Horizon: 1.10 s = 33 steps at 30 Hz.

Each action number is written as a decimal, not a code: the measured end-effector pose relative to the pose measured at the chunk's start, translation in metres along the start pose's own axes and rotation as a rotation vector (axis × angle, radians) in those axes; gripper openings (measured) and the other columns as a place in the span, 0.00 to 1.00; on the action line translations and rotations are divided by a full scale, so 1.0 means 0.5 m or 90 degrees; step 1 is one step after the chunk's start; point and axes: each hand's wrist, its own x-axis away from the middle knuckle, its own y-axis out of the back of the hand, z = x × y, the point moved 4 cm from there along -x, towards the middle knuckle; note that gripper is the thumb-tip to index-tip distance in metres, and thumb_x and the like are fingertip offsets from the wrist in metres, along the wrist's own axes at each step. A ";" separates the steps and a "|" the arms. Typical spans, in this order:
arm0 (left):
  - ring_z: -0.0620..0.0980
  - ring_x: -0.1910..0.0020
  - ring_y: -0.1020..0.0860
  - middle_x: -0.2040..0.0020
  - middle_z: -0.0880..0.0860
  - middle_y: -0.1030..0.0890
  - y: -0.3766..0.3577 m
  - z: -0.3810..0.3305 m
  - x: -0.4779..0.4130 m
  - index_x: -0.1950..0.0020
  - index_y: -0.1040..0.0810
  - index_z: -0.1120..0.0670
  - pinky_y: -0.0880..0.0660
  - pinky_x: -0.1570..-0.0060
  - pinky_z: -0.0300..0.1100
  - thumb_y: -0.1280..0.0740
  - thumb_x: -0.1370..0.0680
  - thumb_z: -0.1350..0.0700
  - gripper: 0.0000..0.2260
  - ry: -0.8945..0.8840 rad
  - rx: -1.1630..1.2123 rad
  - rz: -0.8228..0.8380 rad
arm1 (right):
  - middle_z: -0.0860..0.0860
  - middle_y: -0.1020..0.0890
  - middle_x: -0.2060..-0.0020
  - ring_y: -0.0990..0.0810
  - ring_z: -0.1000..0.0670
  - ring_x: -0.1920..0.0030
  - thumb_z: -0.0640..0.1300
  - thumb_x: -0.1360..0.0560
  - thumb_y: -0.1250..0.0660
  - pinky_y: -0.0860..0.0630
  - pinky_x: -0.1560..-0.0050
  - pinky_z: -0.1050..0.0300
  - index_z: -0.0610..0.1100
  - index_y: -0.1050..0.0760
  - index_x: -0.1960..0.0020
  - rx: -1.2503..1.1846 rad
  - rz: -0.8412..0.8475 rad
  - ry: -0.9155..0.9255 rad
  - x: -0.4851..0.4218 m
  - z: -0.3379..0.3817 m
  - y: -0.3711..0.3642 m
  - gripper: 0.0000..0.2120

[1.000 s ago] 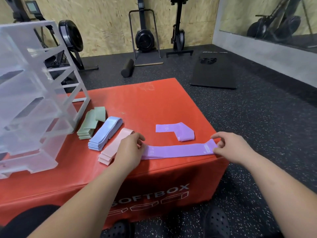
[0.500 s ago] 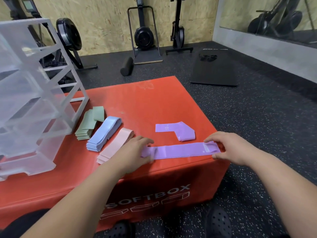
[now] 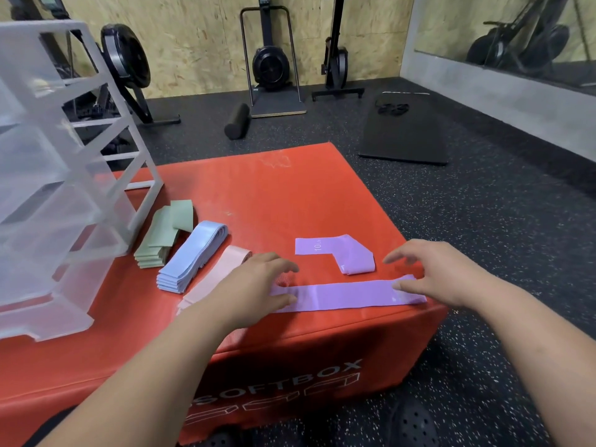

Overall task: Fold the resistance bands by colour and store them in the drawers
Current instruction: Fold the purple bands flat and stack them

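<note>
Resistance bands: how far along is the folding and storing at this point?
Done: green stack, blue stack and pink stack lie folded beside the drawers. In hand: left hand and right hand rest on a flat purple band; a bent purple band lies half-folded. Left: fold purples, store everything.

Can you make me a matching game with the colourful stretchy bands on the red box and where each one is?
Things:
1. green stack
2. blue stack
3. pink stack
4. long purple band

Places:
A. lying flat, touched by the left hand and the right hand
B. nearest the clear drawers
C. partly hidden behind the left hand
D. between two other stacks

Pairs: 1-B, 2-D, 3-C, 4-A
</note>
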 end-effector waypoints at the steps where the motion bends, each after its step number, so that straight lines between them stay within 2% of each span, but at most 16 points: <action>1: 0.49 0.36 0.25 0.36 0.45 0.22 0.000 -0.004 -0.010 0.28 0.23 0.44 0.27 0.35 0.47 0.27 0.22 0.45 0.22 0.003 -0.004 -0.010 | 0.65 0.19 0.44 0.20 0.60 0.46 0.54 0.30 0.20 0.24 0.42 0.56 0.63 0.19 0.41 -0.008 -0.026 0.003 -0.012 0.014 0.000 0.19; 4: 0.51 0.36 0.24 0.35 0.46 0.21 -0.007 -0.012 -0.047 0.29 0.21 0.47 0.25 0.38 0.48 0.29 0.20 0.47 0.19 0.020 -0.003 -0.041 | 0.64 0.17 0.46 0.19 0.59 0.48 0.56 0.28 0.22 0.23 0.43 0.55 0.60 0.18 0.42 -0.004 -0.060 0.016 -0.056 0.054 -0.017 0.15; 6: 0.52 0.36 0.23 0.36 0.47 0.21 -0.016 -0.012 -0.073 0.30 0.21 0.47 0.24 0.40 0.50 0.30 0.19 0.47 0.18 0.036 -0.009 -0.047 | 0.62 0.18 0.45 0.19 0.56 0.46 0.61 0.29 0.23 0.22 0.42 0.51 0.60 0.19 0.41 0.028 -0.033 0.016 -0.086 0.071 -0.041 0.19; 8: 0.53 0.36 0.24 0.36 0.47 0.22 -0.026 -0.008 -0.096 0.31 0.21 0.48 0.23 0.41 0.52 0.31 0.19 0.47 0.17 0.040 -0.014 -0.048 | 0.60 0.20 0.46 0.21 0.53 0.45 0.62 0.30 0.23 0.23 0.43 0.51 0.59 0.19 0.39 0.070 -0.002 0.007 -0.109 0.074 -0.066 0.21; 11: 0.53 0.33 0.25 0.31 0.46 0.23 -0.040 -0.005 -0.127 0.28 0.23 0.49 0.24 0.38 0.51 0.32 0.17 0.48 0.18 0.038 -0.015 -0.039 | 0.59 0.20 0.50 0.21 0.51 0.48 0.60 0.26 0.26 0.24 0.48 0.52 0.58 0.18 0.44 0.086 -0.012 -0.018 -0.133 0.067 -0.075 0.12; 14: 0.54 0.33 0.25 0.30 0.47 0.23 -0.056 0.008 -0.153 0.28 0.23 0.50 0.25 0.37 0.52 0.34 0.17 0.48 0.18 0.057 -0.031 -0.009 | 0.59 0.16 0.56 0.19 0.52 0.53 0.54 0.23 0.27 0.24 0.50 0.53 0.59 0.18 0.48 0.002 -0.072 -0.055 -0.152 0.052 -0.055 0.05; 17: 0.57 0.39 0.24 0.37 0.50 0.21 -0.072 0.028 -0.180 0.34 0.19 0.50 0.24 0.41 0.55 0.36 0.16 0.48 0.13 0.076 -0.049 0.001 | 0.57 0.16 0.59 0.18 0.54 0.56 0.44 0.23 0.26 0.29 0.54 0.57 0.59 0.19 0.44 -0.129 -0.135 -0.112 -0.160 0.022 -0.026 0.11; 20: 0.59 0.43 0.23 0.43 0.51 0.20 -0.079 0.036 -0.204 0.35 0.19 0.49 0.23 0.46 0.56 0.38 0.15 0.50 0.12 0.098 -0.075 -0.042 | 0.56 0.19 0.58 0.20 0.54 0.55 0.41 0.23 0.28 0.31 0.53 0.56 0.61 0.22 0.38 -0.158 -0.176 -0.170 -0.155 -0.017 -0.017 0.19; 23: 0.60 0.43 0.24 0.42 0.52 0.21 -0.089 0.041 -0.219 0.35 0.20 0.50 0.23 0.47 0.56 0.39 0.16 0.54 0.12 0.123 -0.096 -0.065 | 0.55 0.18 0.51 0.21 0.52 0.52 0.37 0.23 0.32 0.32 0.49 0.58 0.61 0.23 0.33 -0.137 -0.142 -0.212 -0.145 -0.041 -0.026 0.25; 25: 0.59 0.43 0.25 0.43 0.53 0.23 -0.095 0.045 -0.224 0.37 0.19 0.48 0.25 0.48 0.53 0.37 0.17 0.55 0.11 0.141 -0.100 -0.066 | 0.54 0.19 0.48 0.21 0.50 0.49 0.37 0.22 0.34 0.30 0.47 0.56 0.62 0.21 0.36 -0.099 -0.102 -0.212 -0.143 -0.045 -0.033 0.24; 28: 0.59 0.42 0.27 0.43 0.53 0.25 -0.097 0.047 -0.225 0.38 0.18 0.49 0.25 0.47 0.53 0.35 0.18 0.55 0.11 0.162 -0.086 -0.057 | 0.51 0.22 0.44 0.20 0.46 0.46 0.41 0.20 0.36 0.24 0.43 0.49 0.63 0.19 0.43 -0.028 -0.047 -0.219 -0.144 -0.046 -0.047 0.18; 31: 0.58 0.42 0.28 0.42 0.52 0.26 -0.094 0.049 -0.223 0.41 0.18 0.49 0.24 0.45 0.56 0.33 0.19 0.54 0.08 0.167 -0.054 -0.064 | 0.51 0.26 0.43 0.23 0.46 0.45 0.58 0.20 0.35 0.22 0.42 0.45 0.63 0.22 0.46 0.012 -0.049 -0.236 -0.144 -0.035 -0.056 0.04; 33: 0.58 0.43 0.27 0.43 0.52 0.24 -0.090 0.048 -0.222 0.42 0.19 0.49 0.25 0.45 0.56 0.33 0.19 0.54 0.07 0.164 -0.048 -0.062 | 0.54 0.30 0.45 0.29 0.49 0.44 0.70 0.26 0.32 0.22 0.42 0.45 0.62 0.25 0.46 0.047 -0.038 -0.244 -0.142 -0.029 -0.065 0.15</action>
